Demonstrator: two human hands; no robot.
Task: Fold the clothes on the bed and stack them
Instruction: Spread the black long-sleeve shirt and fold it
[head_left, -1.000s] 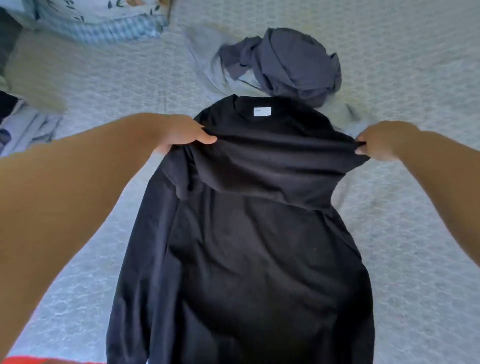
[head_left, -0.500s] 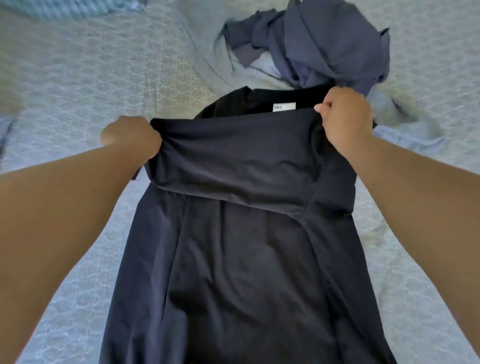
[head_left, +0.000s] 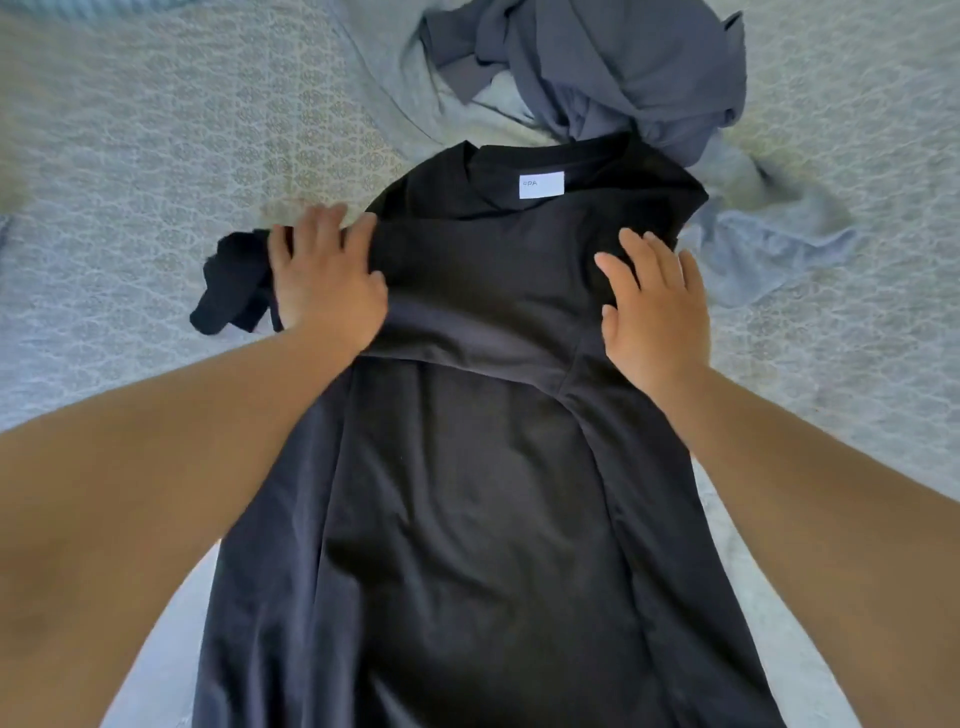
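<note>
Both pinches have let go: the left hand (head_left: 324, 280) and right hand (head_left: 655, 306) now press flat on the shirt (head_left: 467, 493), below its label (head_left: 541, 185), setting the sleeve fold.

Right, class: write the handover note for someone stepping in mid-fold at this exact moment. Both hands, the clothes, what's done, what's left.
Left hand: flat, fingers straight, pressing the black shirt at its left shoulder; no grip.
Right hand: flat on the right shoulder.
Shirt lies collar away, label up, a fold across the chest; left sleeve bunched outside.
Dark grey garment and light grey one lie crumpled beyond the collar.
Left: finish this fold, fold the others, stack.
</note>
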